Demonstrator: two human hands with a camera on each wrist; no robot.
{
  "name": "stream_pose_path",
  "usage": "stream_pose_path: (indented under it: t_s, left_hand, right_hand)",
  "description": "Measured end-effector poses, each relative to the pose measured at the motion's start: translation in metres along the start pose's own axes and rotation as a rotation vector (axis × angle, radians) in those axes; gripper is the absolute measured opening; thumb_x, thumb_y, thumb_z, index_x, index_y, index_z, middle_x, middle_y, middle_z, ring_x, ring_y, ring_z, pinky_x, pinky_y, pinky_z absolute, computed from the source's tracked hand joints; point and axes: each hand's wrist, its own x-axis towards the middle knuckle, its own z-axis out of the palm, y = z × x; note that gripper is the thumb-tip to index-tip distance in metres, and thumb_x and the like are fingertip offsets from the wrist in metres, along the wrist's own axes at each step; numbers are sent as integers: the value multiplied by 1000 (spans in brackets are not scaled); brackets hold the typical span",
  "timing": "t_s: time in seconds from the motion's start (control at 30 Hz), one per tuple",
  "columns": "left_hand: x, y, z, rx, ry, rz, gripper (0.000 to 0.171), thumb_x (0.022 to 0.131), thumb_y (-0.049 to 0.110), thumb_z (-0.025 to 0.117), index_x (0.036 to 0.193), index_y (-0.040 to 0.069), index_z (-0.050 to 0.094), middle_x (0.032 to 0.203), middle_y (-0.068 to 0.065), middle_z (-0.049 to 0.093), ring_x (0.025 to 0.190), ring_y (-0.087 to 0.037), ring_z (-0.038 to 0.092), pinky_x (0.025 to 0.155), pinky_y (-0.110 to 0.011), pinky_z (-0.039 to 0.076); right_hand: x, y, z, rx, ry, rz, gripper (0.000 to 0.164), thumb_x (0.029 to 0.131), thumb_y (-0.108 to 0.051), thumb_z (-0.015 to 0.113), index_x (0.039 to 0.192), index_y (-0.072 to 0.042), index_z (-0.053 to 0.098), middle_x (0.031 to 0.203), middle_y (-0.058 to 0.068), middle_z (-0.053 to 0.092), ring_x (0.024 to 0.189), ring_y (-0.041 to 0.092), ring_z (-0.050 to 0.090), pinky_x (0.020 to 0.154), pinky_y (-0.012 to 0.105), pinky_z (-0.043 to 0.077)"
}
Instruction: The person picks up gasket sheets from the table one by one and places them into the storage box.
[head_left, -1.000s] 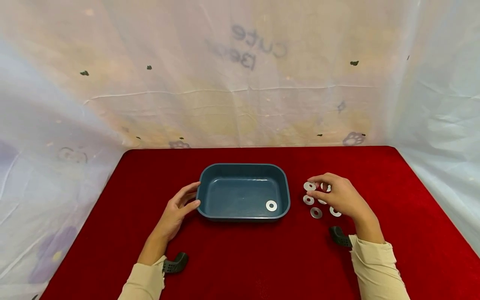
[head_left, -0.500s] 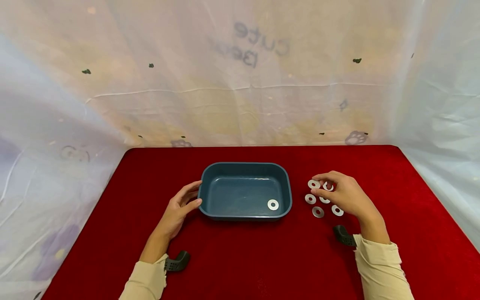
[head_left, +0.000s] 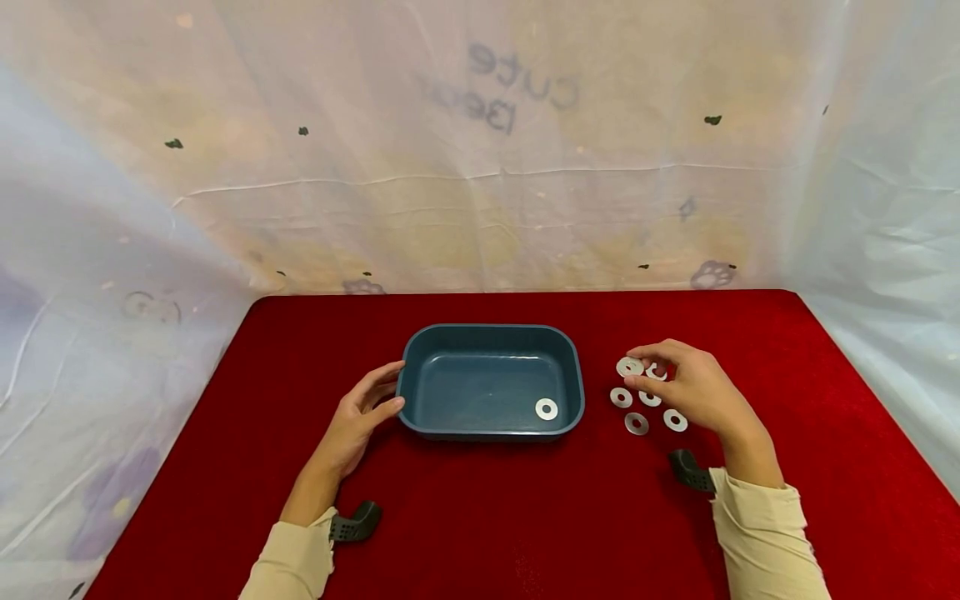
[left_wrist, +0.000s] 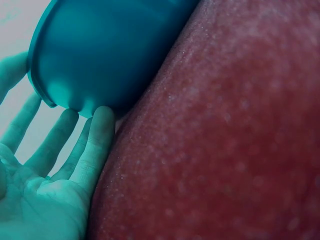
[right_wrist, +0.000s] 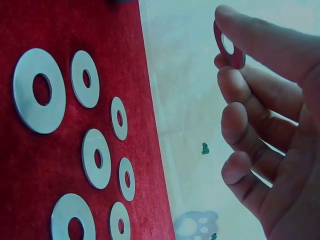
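My right hand (head_left: 693, 385) is above a group of flat metal washers at the right. Its thumb and fingertips pinch one washer (right_wrist: 235, 59), seen tilted nearly edge-on in the right wrist view, held off the cloth. Several more washers (right_wrist: 96, 172) lie flat below it, some partly covered by the hand in the head view. A blue-grey rectangular tub (head_left: 491, 436) stands left of them, with a single washer (head_left: 547, 418) inside near its front right corner. At the tub's left end, my left hand (head_left: 352, 425) touches the outer wall with extended fingertips (left_wrist: 103, 120).
Red cloth (head_left: 480, 517) covers the table. Behind it and along both sides hang pale printed curtains (head_left: 480, 233). Dark wrist mounts (head_left: 356, 522) project from both sleeves.
The view has shifted slightly. My right hand has stayed over the washers and now holds one a little clear of the washer beneath. My left hand and the tub keep their places.
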Motion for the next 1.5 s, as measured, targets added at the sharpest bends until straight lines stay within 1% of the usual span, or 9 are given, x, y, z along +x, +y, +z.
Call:
stream_pose_path:
  t_s: [0.33, 0.53, 0.73, 1.03, 1.23, 1.5]
  left_hand:
    - [0, 1, -1, -6, 8, -10, 54, 99, 10, 60, 150, 10, 42, 147, -10, 45, 126, -15, 51, 92, -19, 52]
    - [-1, 2, -1, -12, 2, -14, 54, 99, 10, 59, 150, 10, 41, 148, -12, 44, 126, -15, 50, 93, -19, 52]
    - [0, 2, -1, -12, 4, -20, 54, 99, 10, 59, 150, 10, 41, 147, -9, 44, 127, -15, 50, 92, -19, 52]
    - [0, 2, -1, -8, 1, -15, 54, 99, 10, 59, 150, 11, 41, 147, -10, 44, 127, -16, 50, 93, -20, 52]
    - [0, 0, -2, 0, -14, 5, 53, 100, 9, 58, 151, 8, 40, 147, -11, 44, 126, -15, 50, 93, -19, 51]
    - [-1, 0, -2, 22, -26, 6, 53, 101, 11, 57, 151, 9, 40, 151, -13, 41, 127, -12, 48, 94, -17, 50]
  right_hand:
    - [-1, -2, -5, 9, 29, 0, 38, 89, -41, 74, 119, -19, 70, 99, -1, 65, 81, 16, 52, 66, 26, 47]
    - [-2, -3, -7, 1, 37, 1, 39, 89, -41, 74, 120, -18, 70, 100, -1, 64, 81, 15, 51, 66, 25, 47]
    - [-3, -5, -9, 4, 50, -6, 38, 88, -40, 75, 119, -18, 70, 97, -1, 64, 80, 13, 50, 65, 25, 47]
    - [-3, -5, -10, 7, 69, -24, 36, 88, -38, 76, 117, -18, 71, 93, -3, 62, 77, 10, 49, 63, 24, 45]
    - [-4, -5, -10, -1, 78, -29, 35, 88, -37, 76, 117, -18, 71, 90, -3, 61, 76, 10, 49, 62, 24, 44]
    - [-6, -4, -11, -8, 89, -39, 36, 88, -36, 76, 117, -16, 71, 94, -2, 63, 76, 9, 48, 62, 23, 44]
